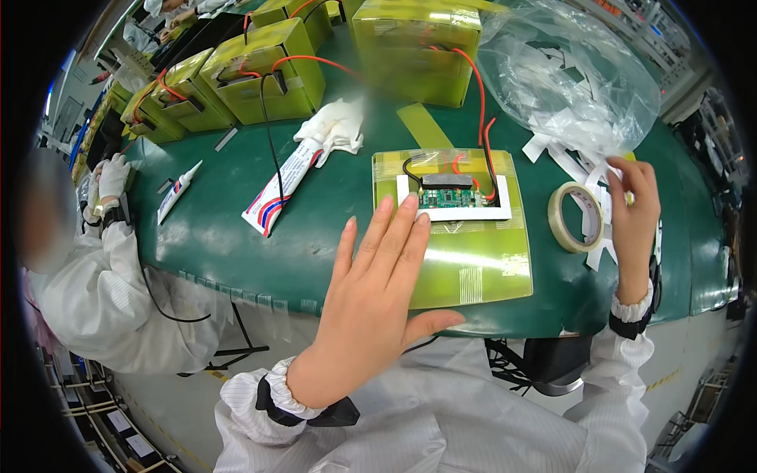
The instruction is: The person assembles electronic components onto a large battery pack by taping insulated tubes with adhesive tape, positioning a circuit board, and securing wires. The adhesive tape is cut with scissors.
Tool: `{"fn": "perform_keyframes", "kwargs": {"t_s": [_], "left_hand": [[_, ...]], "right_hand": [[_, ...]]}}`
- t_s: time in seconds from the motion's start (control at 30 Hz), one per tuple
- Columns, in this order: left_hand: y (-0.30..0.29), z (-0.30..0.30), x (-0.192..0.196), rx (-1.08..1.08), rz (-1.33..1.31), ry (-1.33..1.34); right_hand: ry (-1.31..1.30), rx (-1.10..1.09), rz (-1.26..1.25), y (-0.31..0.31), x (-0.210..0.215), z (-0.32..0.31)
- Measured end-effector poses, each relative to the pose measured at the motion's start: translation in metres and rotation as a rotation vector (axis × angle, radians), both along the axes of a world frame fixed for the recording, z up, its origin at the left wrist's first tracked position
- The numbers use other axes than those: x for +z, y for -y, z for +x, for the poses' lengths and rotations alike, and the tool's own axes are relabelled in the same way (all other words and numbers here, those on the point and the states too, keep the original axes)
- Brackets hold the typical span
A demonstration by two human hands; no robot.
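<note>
A battery pack wrapped in yellow-green film [473, 272] lies on the table in front of me. On it sits a green circuit board [445, 197] with a dark grey block, bordered by a white strip frame [465, 214]. My left hand [371, 280] rests flat with fingers spread, its fingertips at the frame's left corner. Red and black wires [487, 158] rise from the board. My right hand [637, 213] is off to the right with curled fingers, beside white strips [564, 154] and a roll of clear tape [576, 217]. What its fingers hold, if anything, is hidden.
Several wrapped battery packs [264, 71] with loose wires stand along the back. A clear plastic bag [576, 71] lies at the far right. Left of the pack are a large white tube [284, 189], a crumpled cloth [335, 130] and a small tube [178, 193]. A gloved co-worker [114, 177] works at left.
</note>
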State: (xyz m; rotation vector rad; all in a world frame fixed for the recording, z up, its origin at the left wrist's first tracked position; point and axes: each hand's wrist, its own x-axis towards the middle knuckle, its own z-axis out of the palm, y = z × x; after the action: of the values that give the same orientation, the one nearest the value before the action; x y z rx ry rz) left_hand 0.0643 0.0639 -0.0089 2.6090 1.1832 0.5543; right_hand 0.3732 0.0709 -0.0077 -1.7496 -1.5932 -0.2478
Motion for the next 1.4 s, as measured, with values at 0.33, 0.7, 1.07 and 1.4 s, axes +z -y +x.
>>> {"fn": "perform_keyframes", "kwargs": {"t_s": [0.33,0.7,1.07,1.4], "left_hand": [[-0.006,0.021,-0.007,0.007,0.084,0.130],[0.007,0.034,-0.011,0.081,0.169,0.009],[0.008,0.032,-0.024,0.065,0.232,0.041],[0.013,0.025,-0.025,0.057,0.225,0.212]], "right_hand": [[-0.270,0.182,-0.176,0.023,0.014,-0.017],[-0.369,0.554,-0.468,-0.034,0.018,-0.077],[0.023,0.677,-0.613,-0.047,0.042,-0.086],[-0.060,0.591,-0.531,-0.029,0.079,-0.125]]}}
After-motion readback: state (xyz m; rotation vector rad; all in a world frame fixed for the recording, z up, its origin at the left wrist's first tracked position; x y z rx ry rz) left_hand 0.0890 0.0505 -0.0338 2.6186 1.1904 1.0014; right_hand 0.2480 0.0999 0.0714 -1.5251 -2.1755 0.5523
